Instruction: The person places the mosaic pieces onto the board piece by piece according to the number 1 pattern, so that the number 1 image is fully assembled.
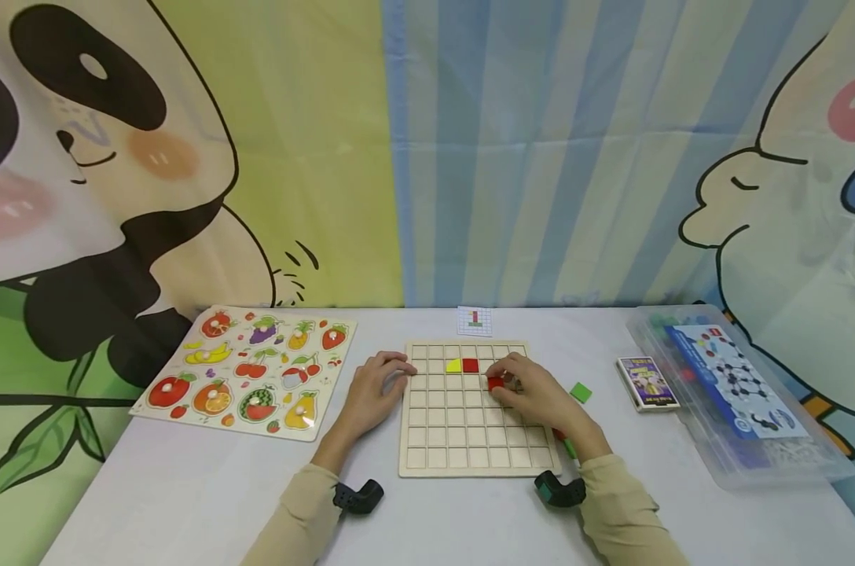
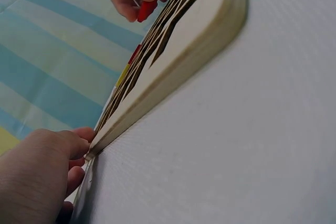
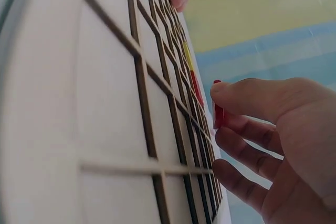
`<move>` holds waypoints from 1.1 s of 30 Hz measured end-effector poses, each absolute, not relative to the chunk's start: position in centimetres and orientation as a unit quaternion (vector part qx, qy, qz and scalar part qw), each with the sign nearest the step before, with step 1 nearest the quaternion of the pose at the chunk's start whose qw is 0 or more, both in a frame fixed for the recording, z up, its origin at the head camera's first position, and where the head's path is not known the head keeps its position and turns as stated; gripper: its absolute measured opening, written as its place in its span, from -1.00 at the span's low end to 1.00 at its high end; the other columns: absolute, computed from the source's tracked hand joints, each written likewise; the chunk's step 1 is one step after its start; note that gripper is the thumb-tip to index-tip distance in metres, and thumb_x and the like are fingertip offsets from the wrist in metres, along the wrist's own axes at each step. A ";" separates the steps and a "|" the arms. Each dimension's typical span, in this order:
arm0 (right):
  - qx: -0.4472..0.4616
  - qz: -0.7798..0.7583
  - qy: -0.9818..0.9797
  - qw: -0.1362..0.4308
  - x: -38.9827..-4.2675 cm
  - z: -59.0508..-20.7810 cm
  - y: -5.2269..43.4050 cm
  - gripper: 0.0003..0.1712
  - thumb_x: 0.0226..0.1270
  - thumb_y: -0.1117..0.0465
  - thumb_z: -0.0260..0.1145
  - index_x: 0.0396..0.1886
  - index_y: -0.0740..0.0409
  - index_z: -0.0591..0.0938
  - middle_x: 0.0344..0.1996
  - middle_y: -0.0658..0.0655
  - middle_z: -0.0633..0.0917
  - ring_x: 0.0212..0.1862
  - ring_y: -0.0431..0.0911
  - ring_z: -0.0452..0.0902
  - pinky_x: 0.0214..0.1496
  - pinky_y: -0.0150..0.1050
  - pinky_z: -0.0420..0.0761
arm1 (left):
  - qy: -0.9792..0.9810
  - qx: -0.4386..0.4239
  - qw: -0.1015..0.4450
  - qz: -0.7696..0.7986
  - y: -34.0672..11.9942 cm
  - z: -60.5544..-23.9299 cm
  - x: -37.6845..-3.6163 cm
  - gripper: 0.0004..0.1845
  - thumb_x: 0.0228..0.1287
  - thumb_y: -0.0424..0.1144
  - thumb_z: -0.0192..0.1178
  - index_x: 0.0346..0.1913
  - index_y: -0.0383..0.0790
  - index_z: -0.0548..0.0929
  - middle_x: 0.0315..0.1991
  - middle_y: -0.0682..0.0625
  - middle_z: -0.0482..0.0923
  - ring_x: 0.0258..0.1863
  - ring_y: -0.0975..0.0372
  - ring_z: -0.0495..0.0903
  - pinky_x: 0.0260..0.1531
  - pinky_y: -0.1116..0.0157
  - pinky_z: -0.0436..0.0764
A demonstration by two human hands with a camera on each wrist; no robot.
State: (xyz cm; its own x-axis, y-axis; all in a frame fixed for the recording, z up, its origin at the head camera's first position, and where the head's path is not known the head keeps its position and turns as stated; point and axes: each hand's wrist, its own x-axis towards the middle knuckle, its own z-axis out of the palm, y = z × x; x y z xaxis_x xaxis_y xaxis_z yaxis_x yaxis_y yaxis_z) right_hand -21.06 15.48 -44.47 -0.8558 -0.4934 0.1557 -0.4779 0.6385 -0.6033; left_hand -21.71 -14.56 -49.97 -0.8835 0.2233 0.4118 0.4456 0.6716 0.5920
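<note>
1. Head view. A wooden grid board (image 1: 470, 413) was recorded on the white table (image 1: 187, 487), with a yellow piece (image 1: 453, 365) and a red square piece (image 1: 471, 365) seated side by side in its second row. A red tile (image 1: 496, 383) was held pinched in the fingertips of the right hand (image 1: 537, 397), over the cells just right of the seated red piece. The left hand (image 1: 374, 389) was laid against the board's left edge, fingers curled at the rim. The tile was judged small, light, stiff and smooth, best taken by its opposite edges. A pattern card (image 1: 475, 320) stood behind the board; its mark could not be read. Print on the card box (image 1: 647, 381) and on the clear plastic case (image 1: 735, 401) was too small to read. A green tile (image 1: 581, 392) and a fruit puzzle (image 1: 251, 369) were also listed.

2. Left wrist view. Fingers of the left hand (image 2: 47, 171) were noted curled at the board's corner, holding it; the board appeared rigid and thick.

3. Right wrist view. The tile (image 3: 218, 111) was seen edge-on, clamped between thumb and forefinger of the right hand (image 3: 273, 145), just above the grid.
</note>
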 end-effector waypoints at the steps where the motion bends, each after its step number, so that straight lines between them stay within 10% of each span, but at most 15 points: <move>1: -0.265 -0.331 0.905 0.013 -21.1 -44.5 15.3 -0.74 0.26 0.19 0.31 -0.05 0.09 0.59 -0.13 0.00 0.60 -0.18 -0.14 0.51 -0.10 -0.16 0.54 | -0.901 -0.187 0.156 -0.358 -14.5 -50.0 -21.7 -0.84 0.25 -0.26 0.19 -0.16 0.05 0.67 0.07 0.07 0.53 0.12 0.11 0.48 -0.01 0.05 0.32; 33: -0.277 -0.284 0.918 0.002 -22.4 -45.0 11.7 -0.82 0.20 0.22 0.35 -0.18 0.03 0.63 -0.20 -0.04 0.57 -0.18 -0.17 0.54 -0.11 -0.23 0.54 | -0.905 -0.182 0.148 -0.356 -14.5 -50.0 -21.9 -0.84 0.26 -0.26 0.20 -0.15 0.06 0.67 0.07 0.07 0.52 0.11 0.12 0.48 -0.01 0.09 0.34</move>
